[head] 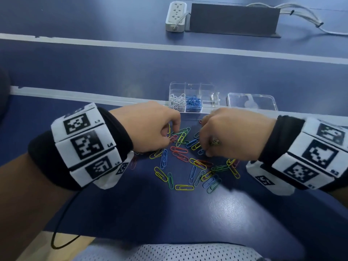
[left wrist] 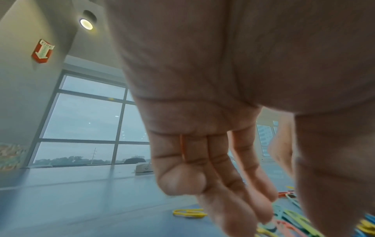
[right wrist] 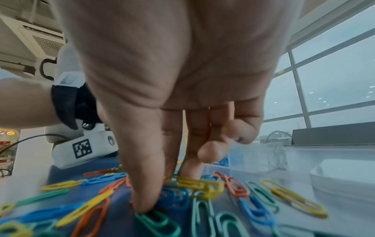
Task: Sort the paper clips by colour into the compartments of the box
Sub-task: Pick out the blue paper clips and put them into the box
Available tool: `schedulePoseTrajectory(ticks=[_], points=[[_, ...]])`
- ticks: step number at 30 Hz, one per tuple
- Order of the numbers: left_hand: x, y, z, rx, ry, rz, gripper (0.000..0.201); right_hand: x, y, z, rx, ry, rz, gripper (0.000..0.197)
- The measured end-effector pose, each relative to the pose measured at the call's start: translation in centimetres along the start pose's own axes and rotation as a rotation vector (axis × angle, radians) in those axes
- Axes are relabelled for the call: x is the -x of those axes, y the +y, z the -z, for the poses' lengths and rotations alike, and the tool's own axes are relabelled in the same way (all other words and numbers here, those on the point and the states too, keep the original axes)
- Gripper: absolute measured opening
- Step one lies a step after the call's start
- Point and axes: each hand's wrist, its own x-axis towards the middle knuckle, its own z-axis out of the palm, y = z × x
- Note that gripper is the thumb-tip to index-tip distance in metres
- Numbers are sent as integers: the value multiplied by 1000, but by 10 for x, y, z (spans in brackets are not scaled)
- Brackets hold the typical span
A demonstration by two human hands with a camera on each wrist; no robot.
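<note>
A loose pile of coloured paper clips [head: 188,159] lies on the blue table. Behind it stands the clear compartment box [head: 194,85], with white clips [head: 177,101] in its left section and blue clips [head: 193,103] in the one beside it. My left hand [head: 172,132] hovers at the pile's far left with curled fingers. It keeps an orange clip [left wrist: 183,147] tucked under the little finger. My right hand [head: 204,138] is on the pile's far right. Its thumb [right wrist: 142,202] presses the table among the clips, and an orange clip [right wrist: 209,125] is wedged between its fingers.
The box's clear lid [head: 252,102] lies to its right. A white power strip [head: 176,16] and a black block [head: 233,19] sit far back. A black cable [head: 62,223] hangs off the table's near edge on the left.
</note>
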Motion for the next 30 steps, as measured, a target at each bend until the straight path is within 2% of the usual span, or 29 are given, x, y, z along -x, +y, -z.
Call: schedulePoseTrajectory(ticks=[3,6,9,13,16,18,23,27,30], points=[[2,0,-1,-11,-20,-47,13,2,3,4,-24,29,-34,14],[4,3,-2,-9,-135,-103,17,4,5,11,-87,79,-69,11],[3,3,-5,-73,-208,-114,22,3,10,11,-95,141,-86,19],[2,0,-8,-70,-208,-114,12,5,11,11,-106,140,-98,18],[4,-2,-6,-18,-191,-130,7,6,10,15,-154,217,-101,17],[6,-2,-1,35,-150,-134,10,5,9,14,-187,252,-114,18],[2,7,5,106,28,-179,17,4,5,5,-116,99,-40,27],[-12,13,0,58,37,-145,26,4,-3,2,26,15,-30,20],[-19,21,1,-20,6,-110,32,2,-3,2,64,13,-48,20]])
